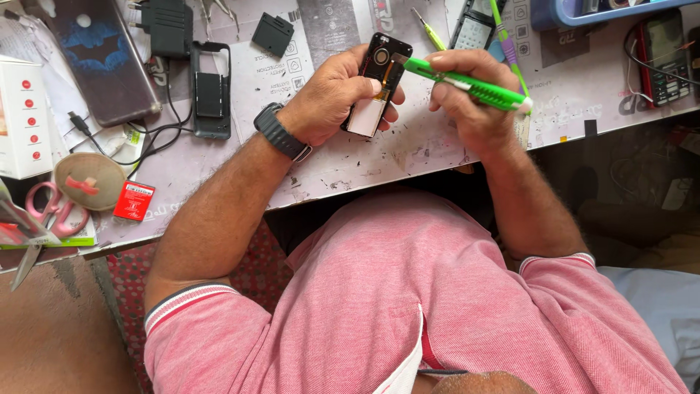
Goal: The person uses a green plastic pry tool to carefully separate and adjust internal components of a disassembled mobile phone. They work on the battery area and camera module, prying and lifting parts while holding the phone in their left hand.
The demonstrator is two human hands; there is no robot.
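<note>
My left hand (337, 93) grips a small opened phone (379, 84), its black back and inner board facing up, held just above the worktable (408, 157). My right hand (470, 98) holds a bright green tool (467, 84) like a pen. The tool's tip rests on the upper part of the phone's board. A dark watch (281, 131) is on my left wrist. Both hands hover over the table's near edge.
A black phone frame (211, 89) and a charger with cable (169, 28) lie at the left. Pink-handled scissors (44, 219), a red battery (134, 201) and a white box (22, 120) sit far left. Another phone (663, 51) and a blue tray (583, 11) are at the right.
</note>
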